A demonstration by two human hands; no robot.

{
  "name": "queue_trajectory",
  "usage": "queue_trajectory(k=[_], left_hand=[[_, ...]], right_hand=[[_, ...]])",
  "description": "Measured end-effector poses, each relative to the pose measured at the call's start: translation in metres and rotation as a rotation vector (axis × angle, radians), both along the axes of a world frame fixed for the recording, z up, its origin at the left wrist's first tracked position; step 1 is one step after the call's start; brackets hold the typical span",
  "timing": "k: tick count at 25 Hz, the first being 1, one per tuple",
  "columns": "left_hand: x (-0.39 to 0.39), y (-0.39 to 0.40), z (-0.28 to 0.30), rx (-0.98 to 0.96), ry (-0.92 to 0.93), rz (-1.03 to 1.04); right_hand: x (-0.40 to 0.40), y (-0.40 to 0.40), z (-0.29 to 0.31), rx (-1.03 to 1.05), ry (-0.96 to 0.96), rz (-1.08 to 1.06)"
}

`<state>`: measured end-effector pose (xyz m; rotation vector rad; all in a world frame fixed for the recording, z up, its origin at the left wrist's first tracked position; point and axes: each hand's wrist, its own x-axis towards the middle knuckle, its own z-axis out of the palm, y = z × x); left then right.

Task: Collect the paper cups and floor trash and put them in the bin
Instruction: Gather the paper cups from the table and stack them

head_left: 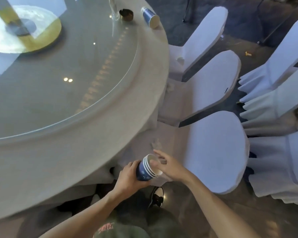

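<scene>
My left hand grips a stack of nested blue paper cups, tilted with the white rims facing right. My right hand is at the stack's mouth, fingers spread, thumb over the rim, holding nothing I can make out. Another blue paper cup lies on its side at the far edge of the round table. A small yellow scrap of trash lies on the dark floor at the upper right. No bin is in view.
White-covered chairs crowd the table's right side, and more stand at the far right. A glass turntable covers the table's middle. A dark ashtray and a clear glass stand near the fallen cup. My shoe is below.
</scene>
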<state>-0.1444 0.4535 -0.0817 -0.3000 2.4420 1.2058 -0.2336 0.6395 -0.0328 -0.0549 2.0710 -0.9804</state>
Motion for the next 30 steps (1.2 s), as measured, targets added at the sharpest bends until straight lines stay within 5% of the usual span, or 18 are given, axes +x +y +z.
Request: queue_trajectory(k=[3, 12, 19, 24, 30], left_hand=[[-0.005, 0.025, -0.028, 0.003, -0.059, 0.165], [-0.043, 0.038, -0.150, 0.061, -0.210, 0.384], [-0.090, 0.033, -0.217, -0.004, -0.233, 0.370], [-0.090, 0.036, -0.193, 0.007, -0.266, 0.350], [-0.103, 0.054, -0.128, 0.010, -0.211, 0.210]], right_hand=[[-0.048, 0.029, -0.039, 0.027, 0.007, -0.012], [-0.140, 0.016, -0.249, 0.508, 0.302, 0.636], [-0.145, 0.012, -0.364, 0.495, 0.293, 0.625], [-0.129, 0.036, -0.348, 0.505, 0.123, 0.541], [-0.155, 0.038, -0.220, 0.231, 0.199, -0.083]])
